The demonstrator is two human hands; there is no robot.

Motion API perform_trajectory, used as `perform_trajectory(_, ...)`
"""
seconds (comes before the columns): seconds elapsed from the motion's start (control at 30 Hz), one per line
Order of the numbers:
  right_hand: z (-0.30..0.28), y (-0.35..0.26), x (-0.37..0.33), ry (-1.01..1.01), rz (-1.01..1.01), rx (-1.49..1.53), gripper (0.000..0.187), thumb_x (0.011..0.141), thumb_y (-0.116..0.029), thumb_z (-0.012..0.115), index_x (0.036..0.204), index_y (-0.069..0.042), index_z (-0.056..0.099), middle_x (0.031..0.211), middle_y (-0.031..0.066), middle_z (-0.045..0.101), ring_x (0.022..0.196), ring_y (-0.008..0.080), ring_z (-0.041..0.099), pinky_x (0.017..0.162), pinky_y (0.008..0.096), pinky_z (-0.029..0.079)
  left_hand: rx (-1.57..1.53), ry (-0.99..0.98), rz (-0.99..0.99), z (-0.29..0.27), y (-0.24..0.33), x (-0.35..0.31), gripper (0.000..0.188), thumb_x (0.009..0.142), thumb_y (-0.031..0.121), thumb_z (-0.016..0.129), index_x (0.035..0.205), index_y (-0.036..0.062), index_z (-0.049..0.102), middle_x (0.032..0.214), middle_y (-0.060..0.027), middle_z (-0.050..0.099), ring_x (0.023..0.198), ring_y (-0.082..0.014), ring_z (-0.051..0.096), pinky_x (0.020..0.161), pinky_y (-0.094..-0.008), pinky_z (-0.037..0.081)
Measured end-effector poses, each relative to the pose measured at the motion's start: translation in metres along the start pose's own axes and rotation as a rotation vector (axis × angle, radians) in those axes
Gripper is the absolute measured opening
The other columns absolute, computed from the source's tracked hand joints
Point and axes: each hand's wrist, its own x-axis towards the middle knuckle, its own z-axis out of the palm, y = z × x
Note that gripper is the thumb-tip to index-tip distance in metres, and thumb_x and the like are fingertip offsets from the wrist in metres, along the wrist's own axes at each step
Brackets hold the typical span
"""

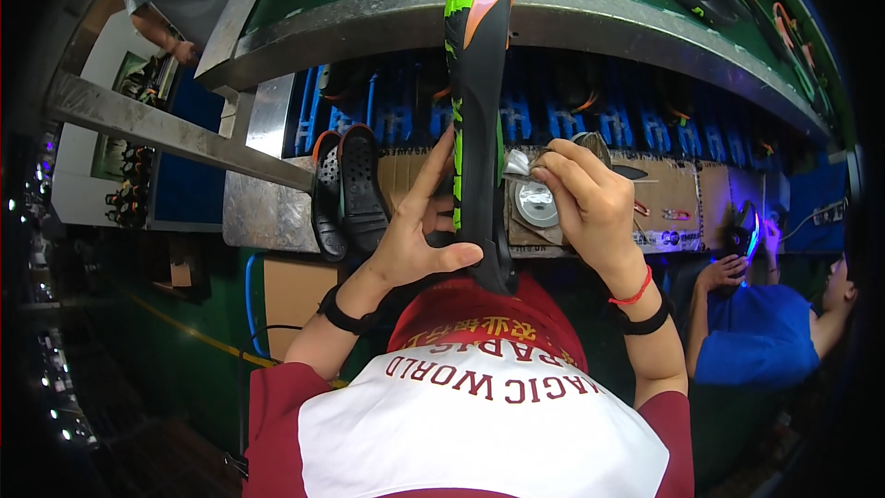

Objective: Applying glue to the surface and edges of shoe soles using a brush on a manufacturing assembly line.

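Fingers of the left hand [419, 235] wrap the black shoe sole [477, 120], index stretched up its edge, thumb pressed across its base; the sole stands upright, its green-and-orange tip reaching over the conveyor rim [590, 14]. Right hand [590, 207] fingers pinch a small cloth [518, 162] against the sole's side, so wiping looks underway, not finished. Left of the sole lie two black clogs [346, 189]; right of it, a round tin [536, 203].

Two black soles [347, 189] (side by side) on the cardboard-topped bench [678, 186]
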Motion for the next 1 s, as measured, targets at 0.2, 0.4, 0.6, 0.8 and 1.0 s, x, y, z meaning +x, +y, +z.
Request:
perform_trajectory(0.2, -0.002, 0.003, -0.003, -0.094, -0.013, 0.032, 0.014, 0.079, -0.008, 0.073, 0.091, -0.003, 0.067, 0.093, 0.01, 0.069, 0.067, 0.0267, 0.067, 0.057, 0.0326, 0.054, -0.004, 0.007, -0.001, -0.002, -0.003, 0.001, 0.114, 0.073, 0.016, 0.08, 0.156, 0.0104, 0.002, 0.151, -0.0175, 0.028, 0.116, -0.022, 0.057, 0.09, -0.0334, 0.055)
perform_trajectory(0.4, -0.005, 0.007, -0.006, -0.141, 0.002, 0.104, 0.012, 0.08, -0.006, 0.073, 0.09, -0.003, 0.066, 0.093, 0.0106, 0.069, 0.069, 0.0283, 0.067, 0.058, 0.0337, 0.053, -0.028, 0.014, -0.029, -0.002, -0.009, 0.0, 0.116, 0.073, 0.016, 0.081, 0.156, 0.0118, 0.001, 0.152, -0.0182, 0.027, 0.116, -0.0226, 0.056, 0.09, -0.0327, 0.054)
perform_trajectory(0.6, -0.03, 0.025, -0.024, -0.039, 0.236, 0.313, 0.012, 0.082, 0.002, 0.069, 0.093, 0.005, 0.066, 0.094, 0.015, 0.07, 0.078, 0.0234, 0.068, 0.069, 0.0295, 0.052, -0.171, -0.056, -0.032, 0.013, -0.004, 0.018, 0.104, 0.075, 0.025, 0.081, 0.15, 0.0048, 0.011, 0.144, -0.0154, 0.033, 0.124, -0.0234, 0.049, 0.099, -0.0365, 0.046)
perform_trajectory(0.8, -0.08, 0.05, -0.064, 0.567, 0.789, 0.512, 0.021, 0.094, -0.009, 0.064, 0.109, 0.005, 0.069, 0.094, 0.0009, 0.066, 0.077, 0.0047, 0.057, 0.065, 0.016, 0.044, -0.582, -0.198, 0.033, 0.047, 0.023, 0.114, 0.081, 0.088, 0.053, 0.059, 0.147, 0.0078, 0.027, 0.143, -0.0069, 0.043, 0.13, -0.0192, 0.045, 0.109, -0.0386, 0.037)
perform_trajectory(1.0, -0.084, 0.05, -0.073, 0.45, 0.729, 0.485, 0.018, 0.093, -0.005, 0.064, 0.107, 0.005, 0.068, 0.094, 0.0015, 0.066, 0.077, 0.005, 0.055, 0.066, 0.0173, 0.042, -0.873, 0.166, -0.182, 0.049, 0.086, 0.269, 0.088, 0.096, 0.064, 0.033, 0.143, -0.0084, 0.023, 0.129, -0.0382, 0.043, 0.104, -0.0409, 0.06, 0.099, -0.0425, 0.049)
